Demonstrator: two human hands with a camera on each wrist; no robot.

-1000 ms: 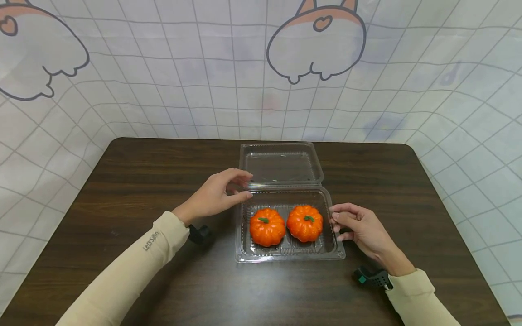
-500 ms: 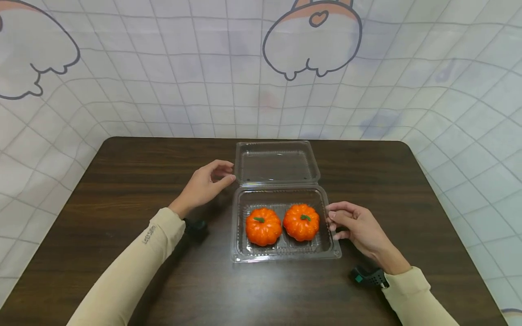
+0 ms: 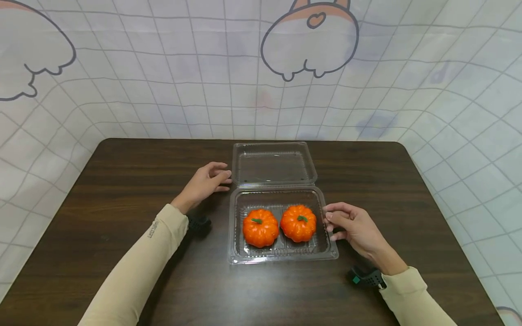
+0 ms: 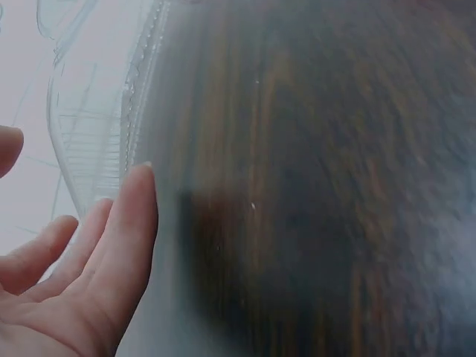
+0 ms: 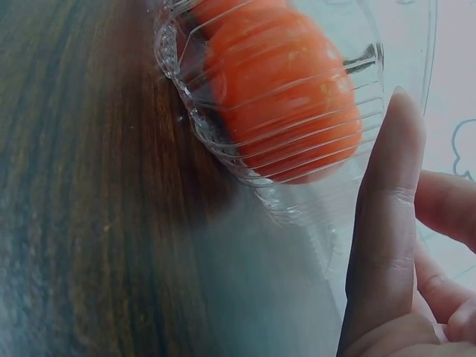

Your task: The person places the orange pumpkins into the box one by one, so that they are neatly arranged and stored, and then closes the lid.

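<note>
Head view, relaxed left hand (image 3: 202,184) beside lid (image 3: 274,164), right hand (image 3: 355,231) (grip unclear) at container rim (image 3: 285,259), tabletop (image 3: 122,194) extending leftward.

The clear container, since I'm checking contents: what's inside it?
Two orange pumpkins sit side by side in the container's base; whatever lies directly beneath them is hidden.

Booth-like nook, cartoon-printed sheet walls (image 3: 171,104)
</note>
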